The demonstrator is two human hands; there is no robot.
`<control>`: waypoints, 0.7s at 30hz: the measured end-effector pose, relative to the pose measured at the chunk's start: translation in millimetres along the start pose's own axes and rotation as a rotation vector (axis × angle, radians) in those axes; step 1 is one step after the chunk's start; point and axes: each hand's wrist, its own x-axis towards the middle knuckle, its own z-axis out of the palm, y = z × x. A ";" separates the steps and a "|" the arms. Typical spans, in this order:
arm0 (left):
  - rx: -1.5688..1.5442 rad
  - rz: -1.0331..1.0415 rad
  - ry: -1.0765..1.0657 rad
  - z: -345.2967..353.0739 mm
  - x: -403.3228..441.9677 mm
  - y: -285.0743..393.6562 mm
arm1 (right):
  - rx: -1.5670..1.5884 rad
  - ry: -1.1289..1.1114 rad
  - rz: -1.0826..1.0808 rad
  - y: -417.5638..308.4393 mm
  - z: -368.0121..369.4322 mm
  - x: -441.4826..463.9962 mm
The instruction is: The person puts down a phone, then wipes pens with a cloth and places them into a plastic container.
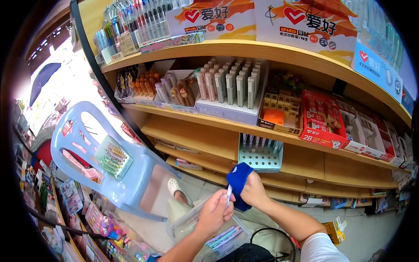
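Note:
A pale lilac pen (pixel 228 194) stands upright between the fingers of my left hand (pixel 215 211). My right hand (pixel 255 190) grips a blue cloth (pixel 239 178), which touches or lies close behind the pen's upper end. Below my hands, a clear plastic box (pixel 185 228) rests at my lap with several purple, blue and teal pens (pixel 225 238) in it. Beyond the hands, a mint-coloured pen holder (pixel 260 162) with round holes sits on a lower shelf, pens standing along its back rows.
A light blue plastic chair (pixel 131 185) at the left holds a pen box (pixel 114 157). Wooden shelves (pixel 209 136) ahead carry boxes of pens and red eraser boxes (pixel 321 120). A yellow box (pixel 335 231) is on the floor at the right, and a black cable loops beside my lap.

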 end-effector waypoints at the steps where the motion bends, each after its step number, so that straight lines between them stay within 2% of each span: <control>1: -0.021 -0.006 0.002 0.3 0.3 0.7 | -0.035 0.046 -0.036 -1.4 1.0 3.0; 3: -0.063 -0.020 0.005 0.0 0.1 2.2 | -0.105 0.141 -0.106 -4.4 2.4 7.0; 7: -0.079 -0.022 0.001 -1.9 -3.3 2.9 | 0.195 0.156 0.240 8.3 -5.2 7.7; 8: -0.084 -0.027 0.018 -1.1 -3.6 4.1 | 0.263 0.135 0.267 4.9 -2.7 3.3; 11: -0.097 -0.037 0.030 -0.8 -2.7 4.2 | 0.075 0.093 0.028 5.7 2.9 -6.8; 15: -0.119 -0.040 0.038 0.8 -2.9 4.0 | 0.008 -0.179 -0.038 -4.3 3.5 -13.6; 19: -0.051 -0.047 0.014 -2.9 -3.5 2.0 | -0.121 -0.066 -0.150 -3.1 -1.7 -4.3; 21: -0.043 -0.060 0.012 -1.2 -1.6 3.3 | -0.127 0.070 -0.147 -6.4 -3.6 3.3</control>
